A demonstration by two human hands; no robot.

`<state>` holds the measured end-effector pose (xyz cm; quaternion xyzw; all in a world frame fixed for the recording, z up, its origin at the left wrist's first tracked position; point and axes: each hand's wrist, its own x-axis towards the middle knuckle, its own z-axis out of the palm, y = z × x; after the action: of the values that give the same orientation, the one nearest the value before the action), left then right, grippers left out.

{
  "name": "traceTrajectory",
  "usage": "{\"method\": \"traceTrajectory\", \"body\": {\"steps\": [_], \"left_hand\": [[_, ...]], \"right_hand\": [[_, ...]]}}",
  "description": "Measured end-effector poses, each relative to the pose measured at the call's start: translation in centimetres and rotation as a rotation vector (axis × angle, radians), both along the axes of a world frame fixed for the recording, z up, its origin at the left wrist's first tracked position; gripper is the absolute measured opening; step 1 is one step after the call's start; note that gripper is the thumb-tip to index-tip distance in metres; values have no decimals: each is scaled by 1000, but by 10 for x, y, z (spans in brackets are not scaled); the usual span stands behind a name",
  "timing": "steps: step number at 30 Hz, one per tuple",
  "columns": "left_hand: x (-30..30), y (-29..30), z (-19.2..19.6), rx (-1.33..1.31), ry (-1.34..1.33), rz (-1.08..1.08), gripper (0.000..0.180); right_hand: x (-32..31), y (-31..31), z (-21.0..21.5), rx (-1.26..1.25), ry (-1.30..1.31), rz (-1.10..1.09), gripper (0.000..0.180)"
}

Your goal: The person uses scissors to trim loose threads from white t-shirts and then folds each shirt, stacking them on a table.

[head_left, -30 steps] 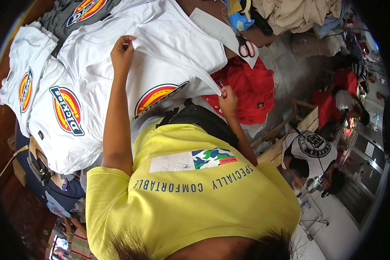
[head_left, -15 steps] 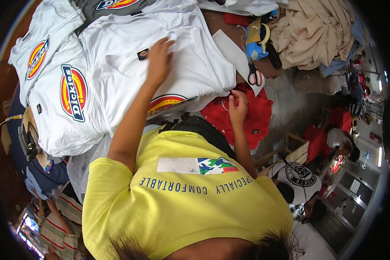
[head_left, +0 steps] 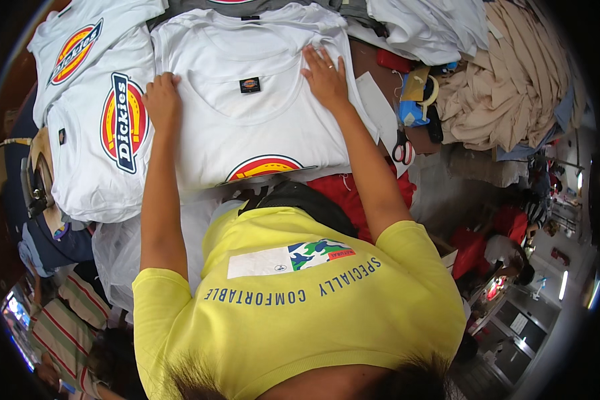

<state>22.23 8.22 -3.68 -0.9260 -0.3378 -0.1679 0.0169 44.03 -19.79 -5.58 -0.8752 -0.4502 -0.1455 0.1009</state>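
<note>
A white T-shirt lies spread in front of me, its round neckline and dark neck label showing. Part of a red and yellow print curves along its near edge. My right hand rests on the shirt beside the right of the neckline, fingers spread and holding nothing. At the shirt's left edge, my left hand has its fingers curled on the fabric, closed at the shoulder. The fold under those fingers is partly hidden.
More white printed T-shirts lie to the left, near an iron. Scissors, a tape roll and a beige cloth heap are on the right. Red fabric sits beside my waist. People work in the background.
My left hand has moved from the neckline to the shirt's left edge. My right hand has risen from the near right corner onto the shirt, which now lies straighter.
</note>
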Motion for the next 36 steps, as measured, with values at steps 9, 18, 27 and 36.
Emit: {"method": "traceTrajectory", "body": {"steps": [9, 18, 27, 36], "left_hand": [[11, 46, 11, -250, -102, 233, 27], [-3, 12, 19, 4, -193, -333, 27], [18, 37, 11, -285, -45, -215, 39], [16, 36, 10, -368, -75, -170, 42]], "right_hand": [[20, 10, -1, 76, 188, 10, 41], [31, 21, 2, 241, 267, -15, 25], [35, 34, -1, 224, 232, -160, 24], [33, 33, -4, 232, 216, -146, 27]]}}
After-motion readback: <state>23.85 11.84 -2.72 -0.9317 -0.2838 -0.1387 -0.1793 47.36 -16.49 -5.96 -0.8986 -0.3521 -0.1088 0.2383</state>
